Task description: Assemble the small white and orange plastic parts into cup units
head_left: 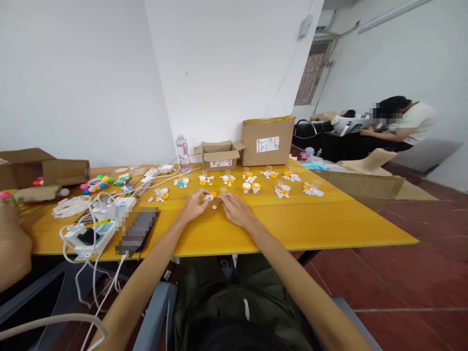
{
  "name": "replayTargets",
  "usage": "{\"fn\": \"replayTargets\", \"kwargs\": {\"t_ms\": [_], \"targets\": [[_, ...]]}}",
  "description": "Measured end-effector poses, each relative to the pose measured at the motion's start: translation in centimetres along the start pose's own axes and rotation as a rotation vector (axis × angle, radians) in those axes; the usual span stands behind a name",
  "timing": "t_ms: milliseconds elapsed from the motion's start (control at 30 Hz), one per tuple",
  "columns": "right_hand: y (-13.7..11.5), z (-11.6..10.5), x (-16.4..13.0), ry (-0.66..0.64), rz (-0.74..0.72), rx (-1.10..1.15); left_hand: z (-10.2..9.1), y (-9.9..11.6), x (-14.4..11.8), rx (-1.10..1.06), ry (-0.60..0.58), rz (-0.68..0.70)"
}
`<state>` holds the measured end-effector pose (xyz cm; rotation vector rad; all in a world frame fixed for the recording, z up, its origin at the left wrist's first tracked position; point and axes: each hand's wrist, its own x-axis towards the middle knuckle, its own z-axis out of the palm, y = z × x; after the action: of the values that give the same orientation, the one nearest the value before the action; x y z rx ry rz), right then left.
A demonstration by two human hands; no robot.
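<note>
My left hand (pixel 194 204) is closed in a pinch on a small white plastic part (pixel 208 198) just above the yellow table. An orange ring-shaped part (pixel 214 194) shows right beside it. My right hand (pixel 237 209) comes in from the other side with its fingertips pressed together; whatever they hold is too small to make out. Between the hands, a small white round piece (pixel 214 207) lies on the table. A clear plastic cup (pixel 224 190) stands just beyond my right fingertips. Farther back are small groups of white and orange parts (pixel 228 180), one with a teal piece (pixel 180 184).
Two cardboard boxes, a small open one (pixel 219 157) and a larger one (pixel 268 142), stand by the wall near a water bottle (pixel 183 153). Power strips (pixel 98 236), cables and a phone (pixel 139 230) lie left. Another person's arm (pixel 12 243) reaches in; someone sits far right.
</note>
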<state>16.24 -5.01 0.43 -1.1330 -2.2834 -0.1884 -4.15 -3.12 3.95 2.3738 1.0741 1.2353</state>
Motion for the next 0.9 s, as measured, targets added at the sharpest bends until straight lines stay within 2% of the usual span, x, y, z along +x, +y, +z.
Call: {"fn": "replayTargets", "kwargs": {"t_ms": [300, 567, 767, 900], "targets": [[-0.6, -0.5, 0.2, -0.003, 0.054, -0.030, 0.6, -0.1, -0.3, -0.052, -0.065, 0.082], [-0.8, -0.6, 0.3, -0.011, 0.090, -0.044, 0.6, -0.3, -0.4, -0.067, -0.127, 0.037], [-0.6, -0.6, 0.3, -0.010, 0.080, -0.023, 0.7, -0.7, -0.4, 0.000, -0.235, -0.016], [-0.4, -0.5, 0.3, -0.007, 0.069, -0.002, 0.8, -1.0, -0.3, 0.000, -0.240, -0.018]]}}
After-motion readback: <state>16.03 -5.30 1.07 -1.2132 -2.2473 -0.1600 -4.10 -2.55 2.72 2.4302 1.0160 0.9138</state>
